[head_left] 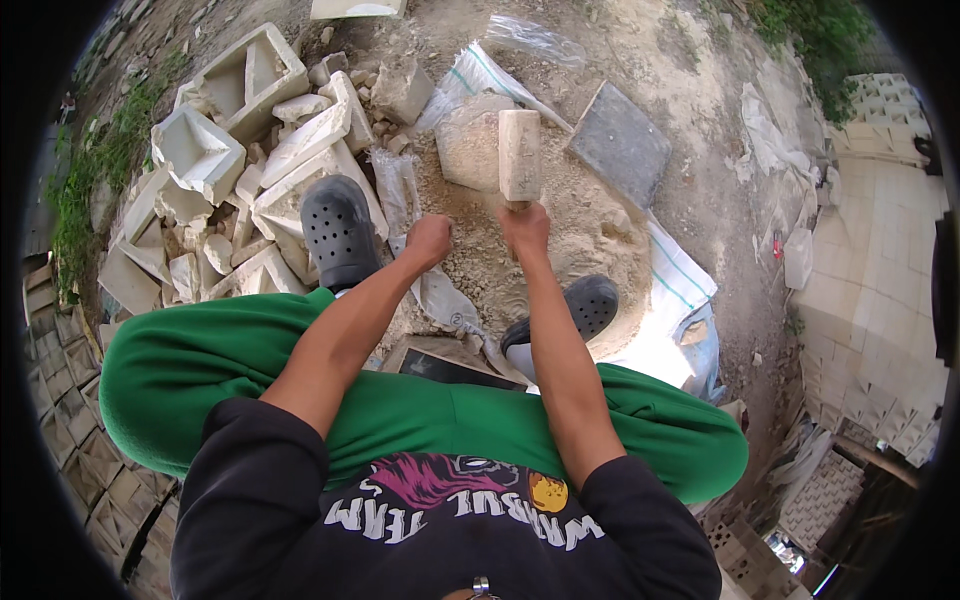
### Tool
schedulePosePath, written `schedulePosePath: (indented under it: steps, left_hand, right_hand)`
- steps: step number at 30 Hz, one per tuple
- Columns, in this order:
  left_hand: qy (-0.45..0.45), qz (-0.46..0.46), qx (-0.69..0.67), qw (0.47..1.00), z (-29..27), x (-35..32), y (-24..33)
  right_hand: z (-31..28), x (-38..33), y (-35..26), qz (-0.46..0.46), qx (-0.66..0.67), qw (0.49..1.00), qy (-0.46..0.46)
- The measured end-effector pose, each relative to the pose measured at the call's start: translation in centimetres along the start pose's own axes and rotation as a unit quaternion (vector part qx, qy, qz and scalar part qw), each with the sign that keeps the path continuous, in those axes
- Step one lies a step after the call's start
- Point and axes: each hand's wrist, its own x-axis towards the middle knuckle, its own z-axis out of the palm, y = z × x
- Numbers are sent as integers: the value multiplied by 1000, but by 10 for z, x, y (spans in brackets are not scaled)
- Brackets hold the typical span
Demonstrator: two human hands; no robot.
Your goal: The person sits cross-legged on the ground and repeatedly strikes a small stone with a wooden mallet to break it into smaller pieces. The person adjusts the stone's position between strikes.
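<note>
My right hand (525, 226) grips the lower end of a pale, dusty block-headed mallet (519, 153), held upright above a rounded lump of stone (468, 150). My left hand (430, 240) is a closed fist just to the left, over the sandy rubble heap (560, 240), with nothing visible in it. I am seated, green trousers across the lower view, with a black perforated clog (339, 228) on the left foot and another clog (588, 305) on the right.
A pile of broken pale hollow blocks (230, 170) lies to the left. A white woven sack (670, 290) spreads under the sand. A flat grey slab (622, 143) leans at upper right. Stacked patterned blocks (880, 300) line the right side.
</note>
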Motion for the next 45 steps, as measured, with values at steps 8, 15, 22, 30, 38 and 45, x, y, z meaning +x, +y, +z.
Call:
schedulePosePath:
  steps: [8, 15, 22, 30, 38, 45]
  left_hand:
    - [8, -2, -3, 1000, 3, -4, -6]
    - [-15, -15, 0, 1000, 3, 3, -4]
    - [23, -1, -17, 1000, 0, -14, -5]
    - [276, 85, -132, 948, -14, 1, 27]
    - [363, 84, 130, 919, -48, 100, 60]
    - [95, 282, -67, 952, -14, 87, 105]
  right_hand:
    - [-30, 0, -31, 42, 52, 997, -32]
    - [-5, 4, -33, -144, 74, 984, 71]
    - [-2, -7, -14, 142, 56, 973, -175]
    - [-68, 9, -24, 208, 204, 952, -99]
    - [-136, 24, -11, 255, 347, 903, -9]
    - [-145, 34, 8, 287, 427, 857, 21]
